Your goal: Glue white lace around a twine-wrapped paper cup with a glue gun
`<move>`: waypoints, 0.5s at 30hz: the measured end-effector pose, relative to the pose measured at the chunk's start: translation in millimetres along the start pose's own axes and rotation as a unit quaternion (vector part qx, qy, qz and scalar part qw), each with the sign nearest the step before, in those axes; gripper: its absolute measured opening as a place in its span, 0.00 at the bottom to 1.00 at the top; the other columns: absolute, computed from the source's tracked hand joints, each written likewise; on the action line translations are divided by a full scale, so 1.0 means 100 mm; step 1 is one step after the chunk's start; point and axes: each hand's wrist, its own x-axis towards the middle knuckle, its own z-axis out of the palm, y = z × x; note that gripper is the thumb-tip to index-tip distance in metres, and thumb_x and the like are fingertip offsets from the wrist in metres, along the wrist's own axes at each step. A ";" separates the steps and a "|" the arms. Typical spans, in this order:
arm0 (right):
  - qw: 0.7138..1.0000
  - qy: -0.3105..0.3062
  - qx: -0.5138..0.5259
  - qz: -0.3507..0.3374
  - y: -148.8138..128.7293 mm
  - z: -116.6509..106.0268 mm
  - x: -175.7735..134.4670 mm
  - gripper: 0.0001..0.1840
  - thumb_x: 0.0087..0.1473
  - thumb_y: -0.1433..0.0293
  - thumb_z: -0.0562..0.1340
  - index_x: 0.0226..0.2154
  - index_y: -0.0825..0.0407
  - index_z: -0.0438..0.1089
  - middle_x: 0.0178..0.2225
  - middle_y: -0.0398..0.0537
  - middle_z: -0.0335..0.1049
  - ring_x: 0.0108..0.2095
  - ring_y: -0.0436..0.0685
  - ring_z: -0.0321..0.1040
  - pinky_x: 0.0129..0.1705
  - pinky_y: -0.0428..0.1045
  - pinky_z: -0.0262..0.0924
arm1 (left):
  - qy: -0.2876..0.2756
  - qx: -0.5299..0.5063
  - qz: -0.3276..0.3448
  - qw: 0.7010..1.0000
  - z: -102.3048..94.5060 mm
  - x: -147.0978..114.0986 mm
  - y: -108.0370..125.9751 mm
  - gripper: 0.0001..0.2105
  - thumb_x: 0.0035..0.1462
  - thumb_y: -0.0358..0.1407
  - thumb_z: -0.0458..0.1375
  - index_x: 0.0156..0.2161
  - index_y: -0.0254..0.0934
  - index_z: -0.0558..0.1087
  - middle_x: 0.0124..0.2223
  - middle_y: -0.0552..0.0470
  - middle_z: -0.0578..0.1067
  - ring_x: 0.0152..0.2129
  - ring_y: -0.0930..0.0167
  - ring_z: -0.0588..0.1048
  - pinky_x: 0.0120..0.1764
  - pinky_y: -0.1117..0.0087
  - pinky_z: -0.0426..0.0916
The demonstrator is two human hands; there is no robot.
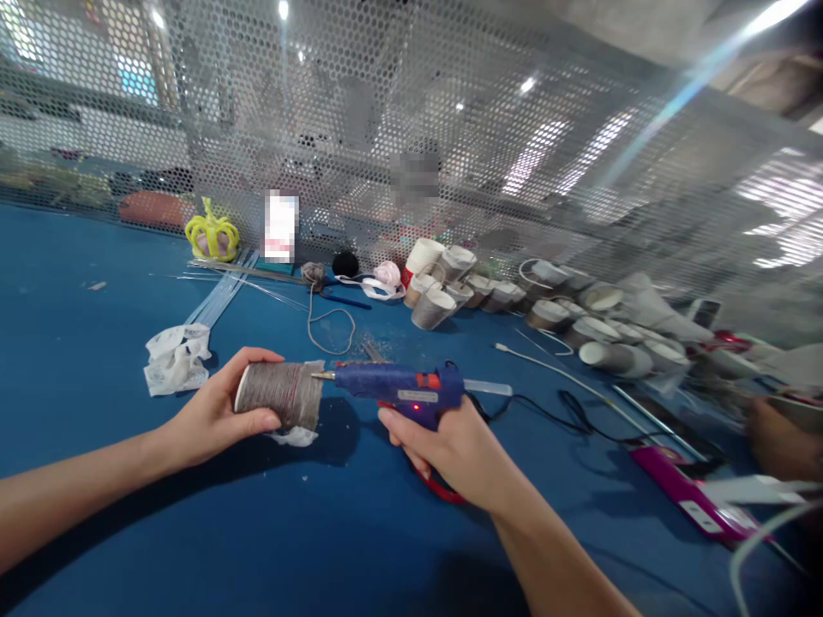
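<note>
My left hand [219, 411] is wrapped round a paper cup [283, 394] wound with grey yarn, lying on its side above the table. In my right hand [443, 446] is a blue hot glue gun [392, 383], its red light lit. The metal nozzle touches or nearly touches the yarn near the cup's right end. A clear glue stick [489, 388] pokes out of the gun's back. Beneath the cup is a scrap of white material [296, 437]. Red handles, perhaps of scissors [443, 490], lie partly hidden below my right hand.
Behind stand several yarn-wrapped cups [434, 307], yarn balls [387, 273] and a yellow crown-like piece [212, 236]. Clear glue sticks [222, 291] and crumpled white paper [177, 358] lie left. A purple power strip [691, 493] and cables are right, near another person's hand [781, 437]. A perforated screen [360, 111] borders the table.
</note>
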 end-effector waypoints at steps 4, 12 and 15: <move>1.000 -0.006 0.026 0.007 0.00 0.01 -0.02 0.18 0.50 0.59 0.58 0.18 0.54 0.61 0.10 0.37 0.55 0.12 0.45 0.54 0.17 0.42 0.54 | 0.022 -0.006 -0.020 1.000 -0.02 0.04 0.01 0.21 0.47 0.44 0.58 0.44 0.40 0.59 0.35 0.54 0.67 0.29 0.69 0.67 0.30 0.72 0.65; 0.995 0.021 0.092 -0.035 0.04 -0.03 0.05 0.13 0.50 0.61 0.59 0.28 0.56 0.67 0.10 0.35 0.55 0.12 0.45 0.53 0.18 0.44 0.55 | 0.017 -0.060 -0.058 0.996 -0.01 0.07 -0.02 0.18 0.49 0.46 0.55 0.42 0.39 0.61 0.28 0.56 0.66 0.21 0.73 0.64 0.24 0.73 0.62; 0.986 0.134 0.092 -0.023 0.15 -0.10 0.17 0.15 0.47 0.60 0.61 0.21 0.55 0.65 0.13 0.39 0.60 0.16 0.47 0.58 0.21 0.45 0.57 | 0.017 -0.099 -0.062 0.993 0.01 0.06 -0.03 0.19 0.48 0.46 0.56 0.42 0.39 0.61 0.31 0.55 0.67 0.23 0.73 0.64 0.25 0.74 0.62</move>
